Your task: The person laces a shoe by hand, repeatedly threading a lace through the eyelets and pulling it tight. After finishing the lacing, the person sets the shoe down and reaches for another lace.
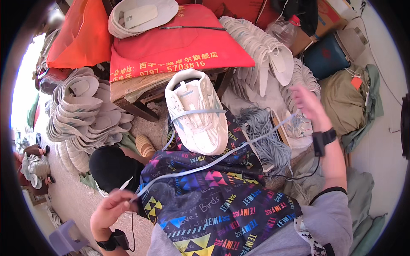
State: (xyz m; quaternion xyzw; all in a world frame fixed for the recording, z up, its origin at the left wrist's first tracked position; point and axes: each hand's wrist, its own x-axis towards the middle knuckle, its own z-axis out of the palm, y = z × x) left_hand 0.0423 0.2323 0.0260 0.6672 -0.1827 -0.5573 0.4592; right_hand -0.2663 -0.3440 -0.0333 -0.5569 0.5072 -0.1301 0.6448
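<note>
A white sneaker rests toe-down on my lap, on a dark apron with colourful prints. A pale blue shoelace runs across the shoe and stretches out to both sides. My left hand pinches one end of the lace low at the left, with the white lace tip sticking up. My right hand is raised at the right, blurred, gripping the other end of the lace. Each wrist carries a black band.
A bundle of pale blue laces lies right of the shoe. Stacks of grey-white insoles stand at the left, with similar insole stacks behind. A wooden stool with a red bag stands ahead. A black cap lies near my left hand.
</note>
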